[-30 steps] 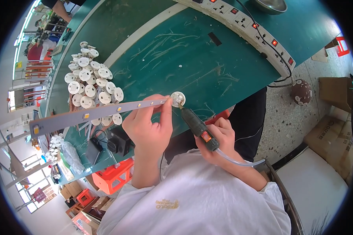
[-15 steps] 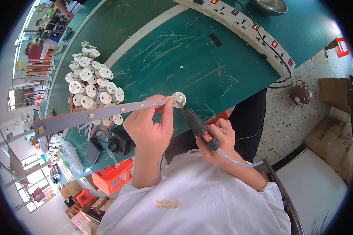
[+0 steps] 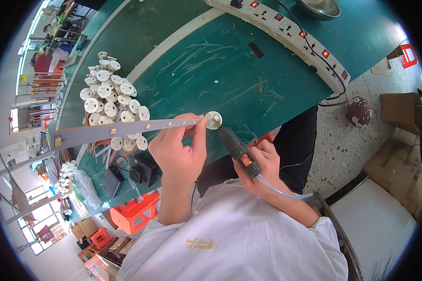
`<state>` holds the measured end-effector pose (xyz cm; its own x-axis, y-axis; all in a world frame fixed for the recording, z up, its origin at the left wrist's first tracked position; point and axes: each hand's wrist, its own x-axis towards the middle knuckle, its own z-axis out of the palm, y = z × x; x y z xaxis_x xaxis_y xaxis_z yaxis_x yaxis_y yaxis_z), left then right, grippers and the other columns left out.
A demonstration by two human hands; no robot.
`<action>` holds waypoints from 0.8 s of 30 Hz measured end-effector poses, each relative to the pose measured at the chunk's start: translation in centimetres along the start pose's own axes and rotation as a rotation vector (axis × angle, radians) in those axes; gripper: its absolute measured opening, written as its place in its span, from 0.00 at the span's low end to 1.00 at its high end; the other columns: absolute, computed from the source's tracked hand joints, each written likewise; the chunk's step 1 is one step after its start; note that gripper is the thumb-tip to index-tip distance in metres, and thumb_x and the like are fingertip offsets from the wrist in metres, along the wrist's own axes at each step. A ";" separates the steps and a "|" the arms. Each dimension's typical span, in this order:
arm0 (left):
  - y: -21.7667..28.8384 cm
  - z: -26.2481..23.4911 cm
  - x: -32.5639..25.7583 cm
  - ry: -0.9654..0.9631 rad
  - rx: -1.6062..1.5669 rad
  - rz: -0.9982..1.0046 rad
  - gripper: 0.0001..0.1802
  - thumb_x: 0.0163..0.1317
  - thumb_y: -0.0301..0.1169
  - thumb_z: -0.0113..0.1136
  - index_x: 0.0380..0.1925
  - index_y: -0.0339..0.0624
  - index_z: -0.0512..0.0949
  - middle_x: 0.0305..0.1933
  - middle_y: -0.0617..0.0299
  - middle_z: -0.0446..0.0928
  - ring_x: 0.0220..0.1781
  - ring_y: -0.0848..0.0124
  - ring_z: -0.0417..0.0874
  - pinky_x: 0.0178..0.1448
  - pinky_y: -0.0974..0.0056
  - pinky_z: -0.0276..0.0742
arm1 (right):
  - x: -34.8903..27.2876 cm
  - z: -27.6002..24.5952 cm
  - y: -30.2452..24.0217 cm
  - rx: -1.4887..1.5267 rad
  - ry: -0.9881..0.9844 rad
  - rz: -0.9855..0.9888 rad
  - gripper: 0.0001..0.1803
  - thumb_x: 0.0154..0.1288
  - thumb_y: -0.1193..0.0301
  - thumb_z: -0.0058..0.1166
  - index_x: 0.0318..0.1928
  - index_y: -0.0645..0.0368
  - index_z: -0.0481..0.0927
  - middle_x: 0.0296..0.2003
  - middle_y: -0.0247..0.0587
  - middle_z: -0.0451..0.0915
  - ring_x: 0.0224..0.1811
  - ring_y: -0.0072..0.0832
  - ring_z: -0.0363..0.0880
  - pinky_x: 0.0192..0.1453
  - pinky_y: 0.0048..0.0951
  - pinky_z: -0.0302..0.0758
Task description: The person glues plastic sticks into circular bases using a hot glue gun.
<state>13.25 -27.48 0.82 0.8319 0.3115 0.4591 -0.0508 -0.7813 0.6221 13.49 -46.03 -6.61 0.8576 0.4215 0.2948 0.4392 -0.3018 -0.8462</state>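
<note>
My left hand (image 3: 180,147) pinches a long thin LED strip (image 3: 131,128) near its right end; the strip reaches out to the left with small yellow LEDs along it. At that right end is a round white cap (image 3: 214,120), its inner side toward me. Wrapped in my right hand (image 3: 262,166) is a dark green hot glue gun (image 3: 237,147) with a lit orange switch. The gun's nozzle points into the cap and seems to touch its inside. A clear glue stick (image 3: 281,192) sticks out of the gun's back end.
A pile of strips with round white caps (image 3: 110,109) lies on the green table (image 3: 197,75) at left. A power strip (image 3: 286,30) runs along the far right edge, near a metal bowl (image 3: 321,7). A black box-shaped device (image 3: 145,168) and red stools (image 3: 136,213) are at lower left.
The strip's far left end has shifted slightly to the right and up. The glue gun has moved slightly left, its nozzle staying at the cap. Both hands keep their grips.
</note>
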 end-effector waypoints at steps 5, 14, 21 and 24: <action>-0.3 -0.1 0.1 -0.002 -0.018 -0.023 0.06 0.58 0.19 0.72 0.32 0.35 0.81 0.32 0.58 0.87 0.27 0.67 0.89 0.33 0.70 0.82 | 0.0 -0.4 -0.4 0.102 -0.047 0.115 0.08 0.53 0.77 0.69 0.33 0.61 0.81 0.24 0.38 0.76 0.27 0.37 0.69 0.31 0.36 0.69; -0.2 -1.8 1.8 -0.298 -0.092 -0.062 0.13 0.64 0.21 0.66 0.49 0.39 0.83 0.39 0.61 0.89 0.37 0.70 0.90 0.34 0.69 0.81 | 0.6 -2.3 -2.1 0.060 -0.164 0.157 0.08 0.58 0.75 0.68 0.35 0.62 0.80 0.27 0.44 0.80 0.29 0.41 0.74 0.34 0.40 0.73; -1.4 -3.5 3.8 -0.542 -0.080 0.143 0.14 0.61 0.21 0.67 0.47 0.41 0.84 0.39 0.59 0.88 0.37 0.64 0.90 0.36 0.65 0.83 | 0.5 -2.1 -2.0 0.054 -0.160 0.167 0.09 0.60 0.73 0.67 0.35 0.62 0.79 0.25 0.45 0.79 0.29 0.42 0.74 0.33 0.40 0.73; -1.5 -4.0 4.8 -0.625 -0.018 0.217 0.14 0.59 0.20 0.68 0.46 0.39 0.84 0.38 0.57 0.88 0.38 0.63 0.90 0.38 0.65 0.85 | 0.5 -2.6 -2.1 0.118 -0.124 0.198 0.08 0.61 0.74 0.66 0.35 0.63 0.79 0.25 0.44 0.78 0.29 0.42 0.74 0.32 0.40 0.71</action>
<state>15.11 -22.69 4.64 0.9656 -0.2283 0.1242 -0.2577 -0.7803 0.5699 13.73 -47.45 -3.54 0.8810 0.4681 0.0680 0.2259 -0.2899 -0.9300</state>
